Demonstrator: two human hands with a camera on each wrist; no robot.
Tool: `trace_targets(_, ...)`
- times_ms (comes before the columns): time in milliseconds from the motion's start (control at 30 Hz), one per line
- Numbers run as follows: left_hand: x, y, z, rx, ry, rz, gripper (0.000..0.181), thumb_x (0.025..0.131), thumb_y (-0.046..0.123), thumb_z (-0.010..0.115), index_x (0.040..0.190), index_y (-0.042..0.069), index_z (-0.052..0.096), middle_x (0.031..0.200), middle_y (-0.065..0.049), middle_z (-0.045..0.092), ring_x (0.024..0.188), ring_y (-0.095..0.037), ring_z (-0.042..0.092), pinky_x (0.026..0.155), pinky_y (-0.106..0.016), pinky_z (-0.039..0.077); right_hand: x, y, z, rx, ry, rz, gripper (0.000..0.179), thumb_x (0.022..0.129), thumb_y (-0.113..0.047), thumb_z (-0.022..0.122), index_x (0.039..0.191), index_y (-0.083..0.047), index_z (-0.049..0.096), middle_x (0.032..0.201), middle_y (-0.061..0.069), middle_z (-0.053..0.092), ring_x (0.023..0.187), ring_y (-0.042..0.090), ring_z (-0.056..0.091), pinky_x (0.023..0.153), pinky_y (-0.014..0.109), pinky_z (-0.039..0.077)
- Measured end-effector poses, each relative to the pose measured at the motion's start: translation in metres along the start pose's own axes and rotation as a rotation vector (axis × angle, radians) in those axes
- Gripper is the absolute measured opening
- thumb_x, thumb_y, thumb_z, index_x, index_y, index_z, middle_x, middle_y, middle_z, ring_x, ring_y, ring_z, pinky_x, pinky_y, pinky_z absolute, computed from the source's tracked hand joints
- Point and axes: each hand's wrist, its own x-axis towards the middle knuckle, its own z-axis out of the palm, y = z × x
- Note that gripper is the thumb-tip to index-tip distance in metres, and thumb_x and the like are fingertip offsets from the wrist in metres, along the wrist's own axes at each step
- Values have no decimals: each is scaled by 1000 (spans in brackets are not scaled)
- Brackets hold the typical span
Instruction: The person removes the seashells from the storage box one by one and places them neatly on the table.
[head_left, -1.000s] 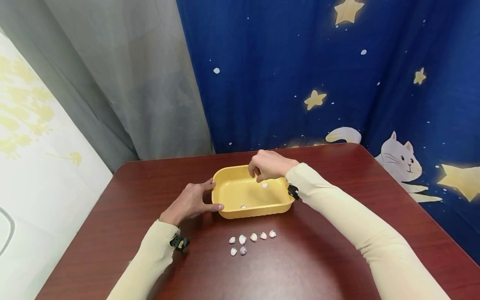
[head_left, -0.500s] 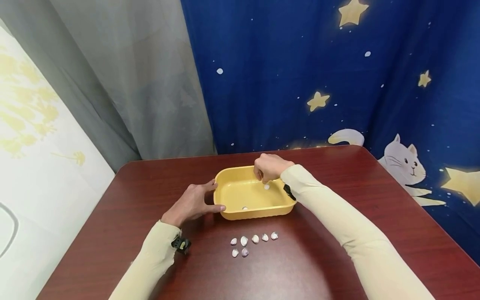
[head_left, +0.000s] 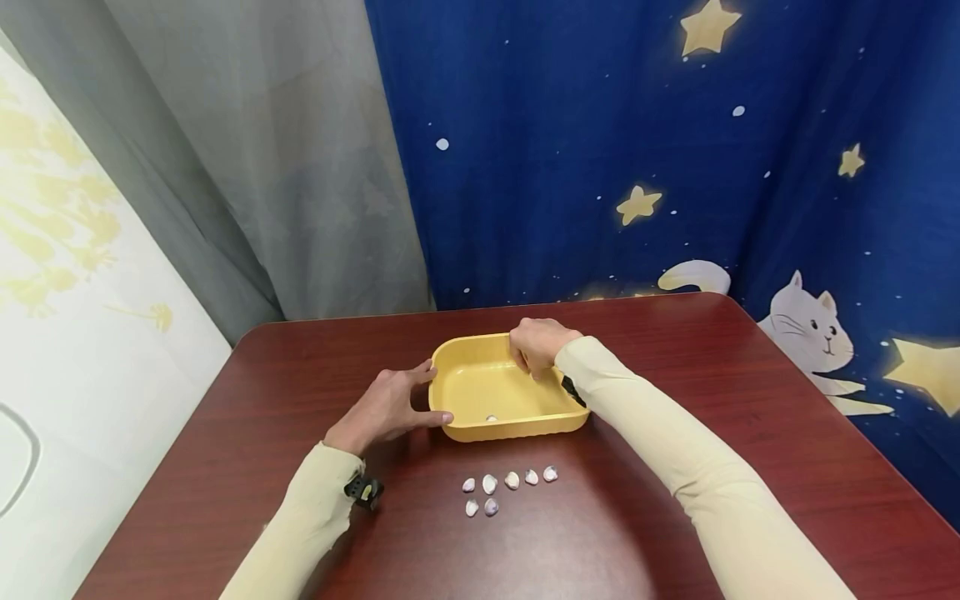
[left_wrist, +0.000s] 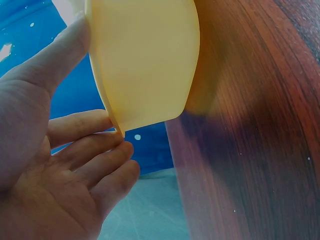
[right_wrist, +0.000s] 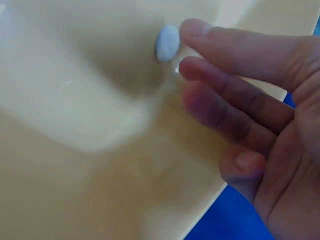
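Observation:
A yellow plastic tub (head_left: 480, 432) sits on the table. My left hand (head_left: 388, 404) grips its left end, thumb over the front corner and fingers at the back corner; the left wrist view shows thumb and fingers along the rim of the tub (left_wrist: 145, 60). My right hand (head_left: 542, 346) reaches down inside the tub's right part. In the right wrist view its fingers are bent, with fingertips right beside a small white seashell (right_wrist: 168, 43), which the hand hides in the head view. Another seashell (head_left: 491, 417) lies inside near the tub's front wall.
Several small seashells (head_left: 512, 480) lie in two rows on the dark red wooden table (head_left: 600, 533), in front of the tub. Behind the table hang a grey curtain (head_left: 322, 167) and a blue curtain (head_left: 525, 167) with stars and a cat.
My right hand has lowered into the tub, over the white seashell that showed below it earlier. The left hand keeps its place on the tub. The head view has shifted slightly.

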Motion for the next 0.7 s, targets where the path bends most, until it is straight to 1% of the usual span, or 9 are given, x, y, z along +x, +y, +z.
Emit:
trace_targets(133,3,-1,1,11,-2,12,87,78,53,82,147,8,52,153,-10,51,138,-34,52,109,-48,46,4,1,7,-50,4,-5,31,62,3,82,57,-24,66,68,-8,63,70,13,56,60,30,49)
trace_targets(233,4,-1,0,8,-6,7,88,77,53,82,147,9,52,153,-10,50,139,-34,51,109,-48,46,5,1,11,-78,13,-11,32,61,4,78,57,-25,63,67,-8,62,68,12,56,60,29,48)
trace_targets(400,6,-3,0,7,7,20,88,77,53,82,147,8,52,153,-10,50,138,-34,51,109,-49,46,8,2,13,-65,22,-4,32,63,5,74,56,-24,62,65,-7,61,68,13,56,58,29,47)
trace_targets(533,9,-5,1,19,14,41,88,78,54,81,147,8,52,153,-10,50,138,-35,52,109,-49,46,9,4,12,-41,20,-6,31,63,2,78,57,-24,63,64,-7,61,68,13,56,57,28,47)
trace_targets(700,11,-7,2,24,13,48,88,78,54,81,146,7,52,152,-11,51,137,-34,53,109,-48,46,11,5,13,-16,9,-23,29,60,0,82,57,-23,65,66,-7,63,68,14,56,56,28,47)
